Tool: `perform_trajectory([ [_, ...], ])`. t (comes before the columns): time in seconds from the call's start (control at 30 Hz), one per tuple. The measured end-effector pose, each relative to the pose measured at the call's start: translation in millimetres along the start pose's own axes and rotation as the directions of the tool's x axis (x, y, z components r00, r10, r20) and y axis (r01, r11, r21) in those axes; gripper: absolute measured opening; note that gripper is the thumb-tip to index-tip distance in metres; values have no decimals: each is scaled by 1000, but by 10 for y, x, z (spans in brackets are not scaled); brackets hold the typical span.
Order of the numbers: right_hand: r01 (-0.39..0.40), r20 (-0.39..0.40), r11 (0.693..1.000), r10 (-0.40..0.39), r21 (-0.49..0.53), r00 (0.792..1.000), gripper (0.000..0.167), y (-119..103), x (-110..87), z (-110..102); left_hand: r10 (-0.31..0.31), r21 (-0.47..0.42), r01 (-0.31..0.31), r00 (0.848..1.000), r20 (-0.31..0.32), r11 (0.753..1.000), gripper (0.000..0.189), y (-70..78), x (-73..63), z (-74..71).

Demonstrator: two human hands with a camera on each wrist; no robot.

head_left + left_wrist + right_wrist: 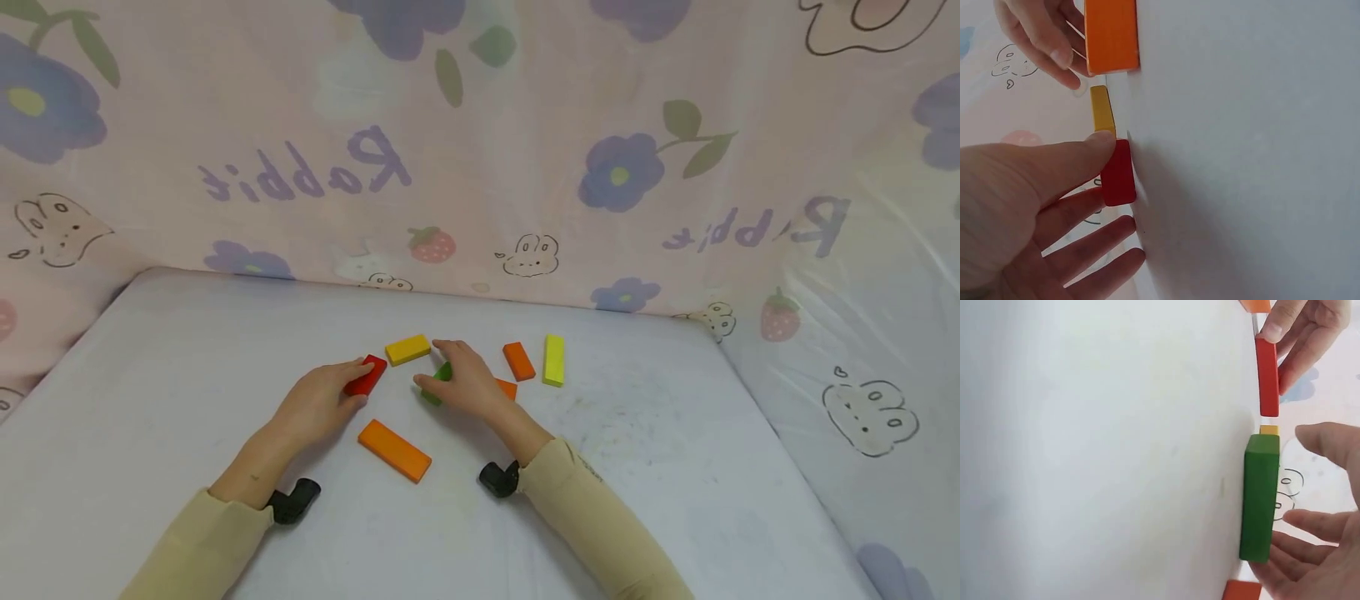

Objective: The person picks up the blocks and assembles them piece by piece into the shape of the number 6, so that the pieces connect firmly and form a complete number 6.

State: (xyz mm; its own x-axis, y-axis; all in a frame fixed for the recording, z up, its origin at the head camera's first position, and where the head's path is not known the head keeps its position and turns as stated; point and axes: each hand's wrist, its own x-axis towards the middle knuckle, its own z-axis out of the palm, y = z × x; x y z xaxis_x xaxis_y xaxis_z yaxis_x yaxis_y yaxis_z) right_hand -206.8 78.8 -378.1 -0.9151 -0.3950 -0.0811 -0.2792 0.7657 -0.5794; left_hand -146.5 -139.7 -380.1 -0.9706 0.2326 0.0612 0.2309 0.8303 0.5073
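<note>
My left hand [318, 407] pinches a red block [365, 377] between thumb and fingers, low over the white surface. In the left wrist view the thumb lies on one end of the red block [1119, 175], with the other fingers spread behind and below it. My right hand [471, 382] hovers around a green block [432, 397] and partly covers it. In the right wrist view its thumb is apart from the green block [1260, 497], while the lower fingertips pass behind it; contact cannot be told. A yellow block [408, 350] lies beyond and between the hands.
A long orange block [395, 451] lies nearer, between the forearms. Right of the right hand are a small orange block [519, 361], a partly hidden orange block [507, 389] and a lime-yellow block [553, 361]. A printed curtain [480, 167] hangs along the table's back edge.
</note>
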Motion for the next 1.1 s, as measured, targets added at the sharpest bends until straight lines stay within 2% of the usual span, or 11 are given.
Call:
perform_trajectory([
  [0.3,-30,-41,999,32,32,999,65,-113,152,62,-8,-17,8,1000,1,1000,49,2,3,-16],
  [0.67,-86,-92,996,85,-8,992,65,-211,282,174,-21,-32,20,1000,-12,999,47,-49,7,-19],
  [0.87,-86,-103,996,85,-10,991,62,-226,328,197,-31,-47,31,999,-16,998,46,-91,-2,-24],
  [1.1,-81,-84,996,84,38,993,59,-187,405,178,-19,-54,18,1000,-17,998,46,-79,-9,-25],
])
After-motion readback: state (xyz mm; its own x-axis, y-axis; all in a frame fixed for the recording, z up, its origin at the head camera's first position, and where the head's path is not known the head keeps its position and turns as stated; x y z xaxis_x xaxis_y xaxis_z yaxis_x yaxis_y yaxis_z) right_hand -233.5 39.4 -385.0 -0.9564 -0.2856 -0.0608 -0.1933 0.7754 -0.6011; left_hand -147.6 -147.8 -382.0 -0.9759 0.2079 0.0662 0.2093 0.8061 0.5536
